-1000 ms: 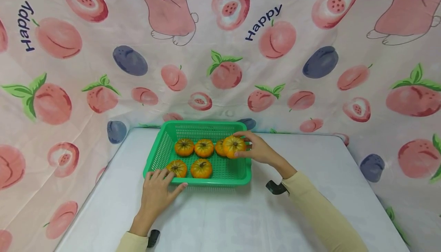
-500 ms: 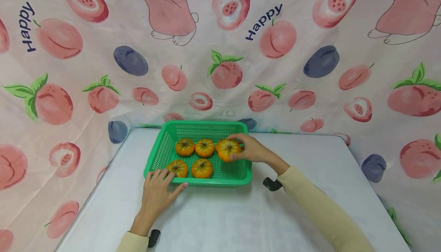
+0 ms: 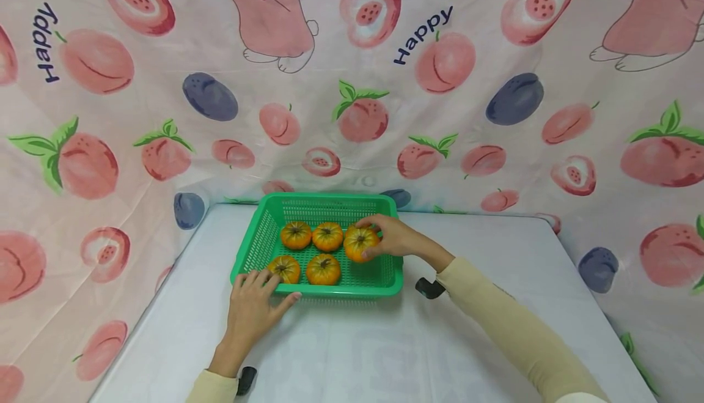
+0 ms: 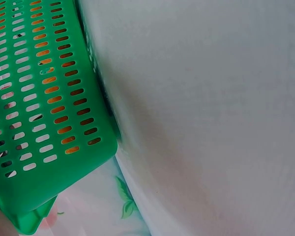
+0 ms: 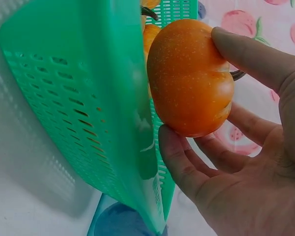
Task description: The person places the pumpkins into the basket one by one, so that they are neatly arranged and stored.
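Small orange pumpkins lie in a green plastic basket [image 3: 343,290]. My right hand [image 3: 397,236] pinches one pumpkin [image 3: 359,245] between thumb and fingers over the basket's right half. The right wrist view shows this pumpkin [image 5: 189,81] tipped on its side by the rim, stem toward the palm. Behind it, another pumpkin is almost hidden in the head view. At the near left corner, my left hand [image 3: 250,308] holds the rim, fingers over it and thumb outside. Its fingertips are beside a pumpkin [image 3: 285,268]. The left wrist view shows mostly the basket's perforated wall [image 4: 49,108].
Two pumpkins [image 3: 296,235] sit along the back left of the basket, and another pumpkin [image 3: 323,269] lies at the front. A white cloth [image 3: 495,250] covers the table. Behind it hangs a fruit-patterned curtain [image 3: 308,42]. A dark strap piece [image 3: 430,288] is at the right wrist.
My right hand has moved left and slightly toward me with the pumpkin, lower over the basket, covering more of the pumpkin behind. The left hand stays on the rim.
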Demonstrator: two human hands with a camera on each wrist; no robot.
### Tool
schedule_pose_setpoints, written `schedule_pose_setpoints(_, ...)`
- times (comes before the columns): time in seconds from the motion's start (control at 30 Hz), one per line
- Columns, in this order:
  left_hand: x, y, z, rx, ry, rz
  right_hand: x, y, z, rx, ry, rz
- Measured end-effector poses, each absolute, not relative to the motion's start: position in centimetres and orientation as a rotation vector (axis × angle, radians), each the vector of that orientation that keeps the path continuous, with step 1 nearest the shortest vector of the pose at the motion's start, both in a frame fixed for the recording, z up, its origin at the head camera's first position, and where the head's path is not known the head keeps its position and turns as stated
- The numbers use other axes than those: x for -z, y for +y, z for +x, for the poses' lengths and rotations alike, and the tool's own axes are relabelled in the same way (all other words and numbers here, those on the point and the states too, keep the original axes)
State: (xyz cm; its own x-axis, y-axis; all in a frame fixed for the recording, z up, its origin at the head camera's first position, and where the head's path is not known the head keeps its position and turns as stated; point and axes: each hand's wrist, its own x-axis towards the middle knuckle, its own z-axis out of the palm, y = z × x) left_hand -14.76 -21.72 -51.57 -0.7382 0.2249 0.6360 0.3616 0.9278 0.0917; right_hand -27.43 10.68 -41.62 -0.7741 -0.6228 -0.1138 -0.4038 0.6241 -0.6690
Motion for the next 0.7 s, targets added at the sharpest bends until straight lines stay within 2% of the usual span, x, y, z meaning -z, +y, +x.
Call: schedule_pose_setpoints(0.7, 51.5, -21.7, -14.7, 0.281, -2.449, -0.402, 41.8, 8.5, -28.1, 0.779, 2.479, -0.674)
